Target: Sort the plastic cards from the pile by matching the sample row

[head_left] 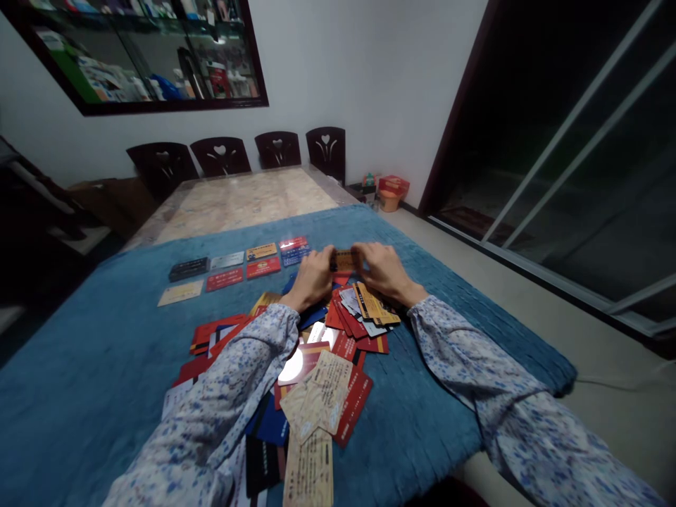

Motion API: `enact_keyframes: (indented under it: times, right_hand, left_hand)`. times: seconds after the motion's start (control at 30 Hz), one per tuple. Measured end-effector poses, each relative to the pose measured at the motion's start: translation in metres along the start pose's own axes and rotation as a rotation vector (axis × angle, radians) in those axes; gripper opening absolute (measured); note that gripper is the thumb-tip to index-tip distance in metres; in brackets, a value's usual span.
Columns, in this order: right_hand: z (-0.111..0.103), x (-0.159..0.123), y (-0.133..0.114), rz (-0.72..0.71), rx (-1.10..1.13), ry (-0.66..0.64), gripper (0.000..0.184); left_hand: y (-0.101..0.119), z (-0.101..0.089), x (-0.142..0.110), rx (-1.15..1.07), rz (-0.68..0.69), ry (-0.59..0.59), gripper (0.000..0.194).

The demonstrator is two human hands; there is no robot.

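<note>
A gold-and-dark card (343,261) is held up between my two hands, just past the loose pile. My left hand (314,277) closes on its left edge, with the fingertips bent round it. On its right edge, my right hand (385,272) grips with curled fingers. Below my hands spreads an untidy heap of cards, among them yellow cards (376,304), a red card (354,408), beige cards (323,387) and a blue card (272,420). My left forearm hides part of this heap.
Left of my hands, cards lie in short rows: a black stack (189,269), a silver card (227,260), red cards (263,267) and a cream card (180,292). A blue cloth (105,352) covers the near table. Several dark chairs (277,149) stand behind the marble top (248,193).
</note>
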State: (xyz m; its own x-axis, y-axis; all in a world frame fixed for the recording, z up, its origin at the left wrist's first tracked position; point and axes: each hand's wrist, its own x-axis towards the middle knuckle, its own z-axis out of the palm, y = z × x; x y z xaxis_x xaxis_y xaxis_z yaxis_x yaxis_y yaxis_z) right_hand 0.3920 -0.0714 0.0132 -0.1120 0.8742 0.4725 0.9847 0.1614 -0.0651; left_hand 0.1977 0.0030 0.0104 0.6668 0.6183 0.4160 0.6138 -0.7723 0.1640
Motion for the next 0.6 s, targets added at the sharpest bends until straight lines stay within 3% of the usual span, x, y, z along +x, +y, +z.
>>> enact_keyframes:
  times: [0.33, 0.6]
  right_hand:
    - [0.000, 0.002, -0.002, -0.011, -0.036, 0.022, 0.045]
    - [-0.011, 0.004, -0.008, -0.023, -0.100, -0.024, 0.043]
  left_hand:
    - [0.000, -0.005, 0.005, -0.039, -0.001, 0.001, 0.053]
    - [0.000, -0.016, 0.000, 0.065, -0.001, -0.032, 0.051]
